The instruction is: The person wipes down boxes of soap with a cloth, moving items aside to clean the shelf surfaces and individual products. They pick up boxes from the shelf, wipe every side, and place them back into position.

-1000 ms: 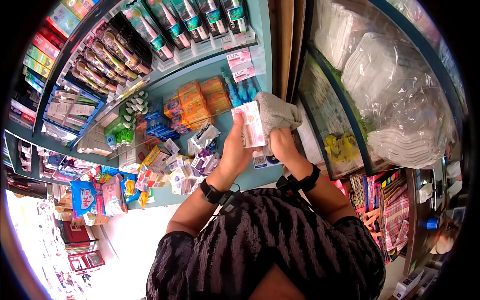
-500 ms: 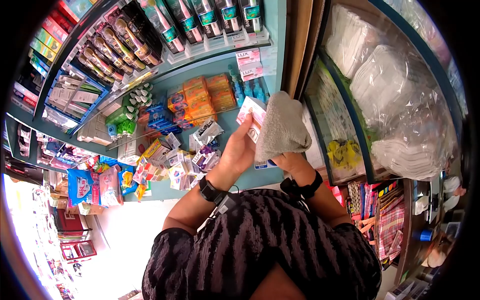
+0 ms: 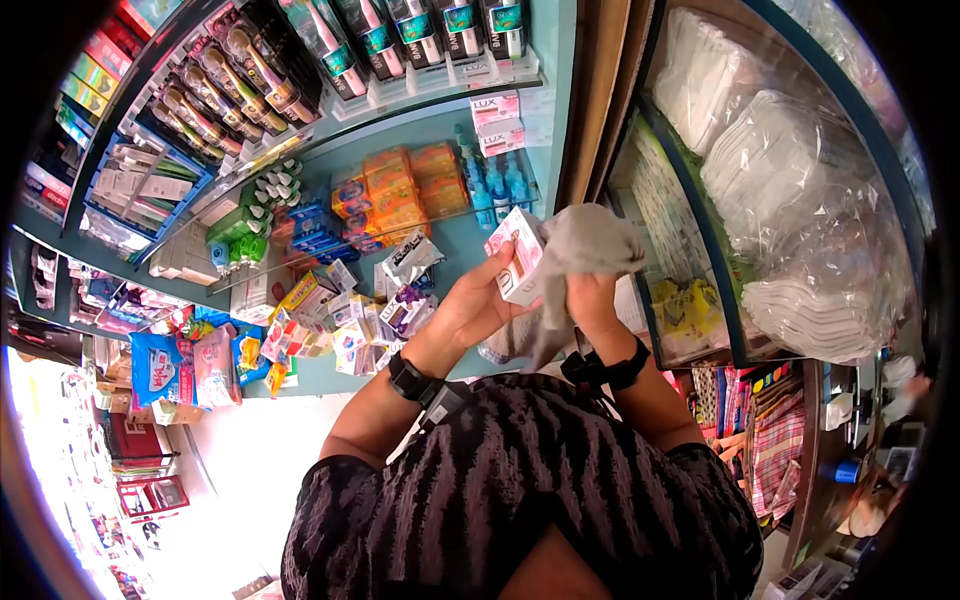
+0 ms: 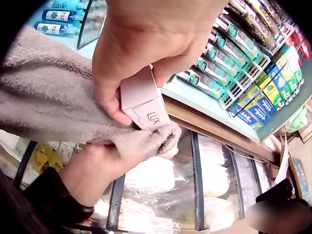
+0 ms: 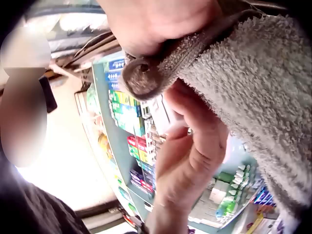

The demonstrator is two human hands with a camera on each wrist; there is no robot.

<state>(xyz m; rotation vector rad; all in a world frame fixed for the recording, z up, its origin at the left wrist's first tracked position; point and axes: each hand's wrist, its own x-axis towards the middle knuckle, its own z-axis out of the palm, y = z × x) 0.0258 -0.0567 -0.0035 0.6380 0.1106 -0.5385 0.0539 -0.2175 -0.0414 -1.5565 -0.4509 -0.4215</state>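
My left hand (image 3: 478, 305) grips a pink-and-white LUX soap box (image 3: 520, 268) between thumb and fingers, over the blue-green shelf. In the left wrist view the box (image 4: 142, 97) shows its LUX-printed end. A grey terry cloth (image 3: 598, 236) is bunched in my right hand (image 3: 594, 300), its folds hanging down beside the box. At the box's lower end the cloth (image 4: 151, 139) overlaps it in the left wrist view. In the right wrist view the cloth (image 5: 253, 73) hides much of the box.
Orange packs (image 3: 390, 195) and blue bottles (image 3: 497, 190) stand on the shelf. Loose boxes and packets (image 3: 365, 325) lie in a pile left of my hands. Toothbrush packs (image 3: 410, 35) line the upper rack. A cabinet with plastic-wrapped white goods (image 3: 765, 170) stands to the right.
The soap box has tilted in my left hand. The cloth rose in front of the box, then shifted right, so more of the box shows now, and a fold hangs lower.
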